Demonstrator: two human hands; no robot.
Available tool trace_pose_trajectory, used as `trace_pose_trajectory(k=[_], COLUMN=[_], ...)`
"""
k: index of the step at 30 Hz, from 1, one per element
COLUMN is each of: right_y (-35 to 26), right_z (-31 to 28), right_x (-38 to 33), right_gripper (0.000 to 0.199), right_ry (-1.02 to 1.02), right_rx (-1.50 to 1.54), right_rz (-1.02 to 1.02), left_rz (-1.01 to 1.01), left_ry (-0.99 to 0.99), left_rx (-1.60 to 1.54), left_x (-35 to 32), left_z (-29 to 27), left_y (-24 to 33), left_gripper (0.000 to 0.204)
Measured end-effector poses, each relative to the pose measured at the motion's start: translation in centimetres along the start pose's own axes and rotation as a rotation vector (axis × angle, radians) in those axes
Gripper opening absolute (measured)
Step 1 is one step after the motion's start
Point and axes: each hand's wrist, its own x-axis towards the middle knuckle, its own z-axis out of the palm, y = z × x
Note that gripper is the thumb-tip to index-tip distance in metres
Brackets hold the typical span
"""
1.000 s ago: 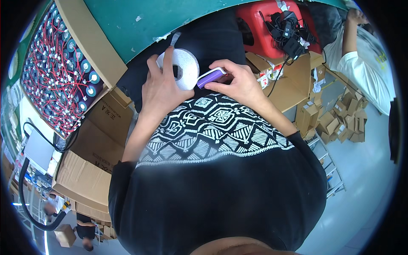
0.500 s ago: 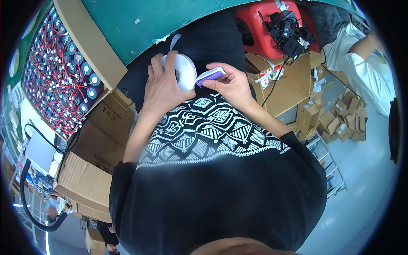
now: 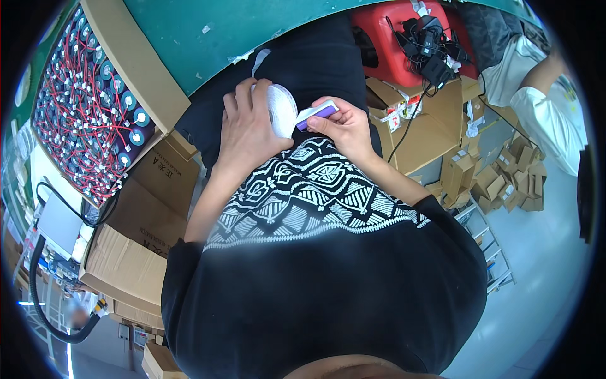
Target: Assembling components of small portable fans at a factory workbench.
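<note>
Roll (image 3: 283, 112): white and round, near the top middle of the frame, on the left side of the purple block (image 3: 322, 115).
Purple block: small, with a white top edge, just beside the roll; I cannot tell if the two touch.
Left hand (image 3: 245, 129): its fingers (image 3: 244, 98) are bent over the roll and hold it, with the thumb low on the near side.
Right hand (image 3: 351, 131): its fingers are close together and pinch the purple block, with the thumb on the near side.
Clothes (image 3: 328, 180): black with white shapes, below both hands.
Surface (image 3: 208, 28): green, along the top of the frame.
Big box (image 3: 139, 57): upper left, full of dark round things with red wires (image 3: 76, 120) and white ends on top.
Stool (image 3: 374, 28): red, upper right, with a pile of black plugs and cords (image 3: 432, 63) on it.
Small boxes (image 3: 521, 177): brown, in a heap on the right, on the pale floor (image 3: 536, 252).
Other person (image 3: 543, 126): far right, in a white top.
</note>
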Motion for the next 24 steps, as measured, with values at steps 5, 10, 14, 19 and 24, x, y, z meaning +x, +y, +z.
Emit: trace_pose_trajectory(k=[5, 10, 14, 19, 24], right_y=[0.3, -0.7, -6.8, -6.8, -5.6], right_z=[-0.3, -1.1, -2.3, -1.6, -1.4], right_x=[-0.1, 0.7, 3.2, 4.0, 3.8], right_gripper=[0.028, 0.032, 0.034, 0.037, 0.048], right_ry=[-0.011, 0.114, 0.027, -0.122, -0.120], right_rx=[0.034, 0.094, 0.427, 0.412, 0.329], right_rz=[-0.012, -0.233, -0.422, -0.230, -0.188], left_rz=[0.028, 0.179, 0.162, 0.034, 0.069], left_ry=[-0.031, -0.080, -0.072, -0.058, -0.033], left_rx=[0.008, 0.159, 0.087, -0.189, -0.299], left_x=[0.1, -0.2, 0.2, 0.7, 0.8], left_z=[0.0, 0.4, 0.4, 0.4, 0.2], left_y=[0.2, 0.4, 0.0, -1.9, -2.3], left_gripper=[0.098, 0.096, 0.099, 0.103, 0.109])
